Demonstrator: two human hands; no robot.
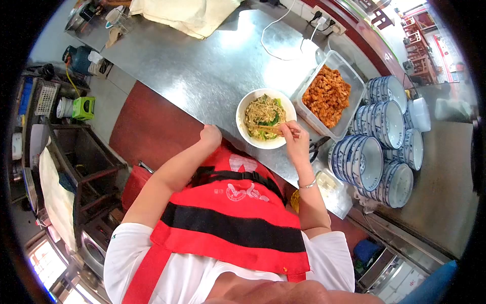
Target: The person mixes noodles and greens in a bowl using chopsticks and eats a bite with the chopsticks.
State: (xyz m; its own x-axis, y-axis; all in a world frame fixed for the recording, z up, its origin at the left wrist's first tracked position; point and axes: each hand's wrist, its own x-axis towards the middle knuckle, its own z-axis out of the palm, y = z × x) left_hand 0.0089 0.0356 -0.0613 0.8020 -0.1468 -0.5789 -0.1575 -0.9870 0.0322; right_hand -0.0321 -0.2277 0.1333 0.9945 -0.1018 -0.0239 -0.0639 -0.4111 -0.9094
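Head view: a pair of wooden chopsticks (269,129), gripped near their upper ends between the thumb and fingers of the person's right hand (294,137), reaches into a white bowl (240,121) on a steel table (202,71); their long axis runs nearly crosswise in the frame, the tips pointing left into the food and the held ends lying over the bowl's right side; the left hand (210,137) is clenched in a loose fist near the table's front edge, apart from the bowl, and whether anything is inside it cannot be told.

The bowl, standing upright, holds pale noodles (259,109) mixed with green leaves; just beyond it to the right, a clear plastic tub (360,86) carries a heap of reddish-brown chunks (328,96), piled toward its middle; beside the tub, blue-and-white bowls (365,162) sit nested in several stacks, the visible openings facing the frame's right; a pale cloth (185,15) lies at the table's far side, and a white cable (263,38) loops across the steel.
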